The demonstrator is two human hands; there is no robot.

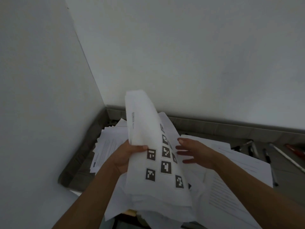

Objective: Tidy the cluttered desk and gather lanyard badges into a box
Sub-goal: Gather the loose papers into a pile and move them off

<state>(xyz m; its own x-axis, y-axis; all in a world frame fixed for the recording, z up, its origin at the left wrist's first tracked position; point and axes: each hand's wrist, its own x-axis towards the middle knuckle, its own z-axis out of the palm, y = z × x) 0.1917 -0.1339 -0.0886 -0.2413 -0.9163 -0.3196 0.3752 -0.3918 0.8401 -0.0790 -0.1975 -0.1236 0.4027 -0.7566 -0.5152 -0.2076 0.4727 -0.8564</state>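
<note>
My left hand [126, 155] grips the left edge of a thick stack of white paper sheets [145, 126], lifted and curled upward; its top sheet shows several black square marker codes. To the right of the stack, my right hand [194, 152] hovers with fingers spread, fingertips near or touching the sheet's right edge, holding nothing. More loose printed sheets [222, 187] lie spread underneath on the desk. No lanyard badge or box is visible.
White walls meet in a corner behind the desk [77, 164], whose dark surface shows at the left. Several pens [268, 161] and a white rod [287, 158] lie at the right, beside a red object [295, 150]. Papers [107, 146] pile toward the corner.
</note>
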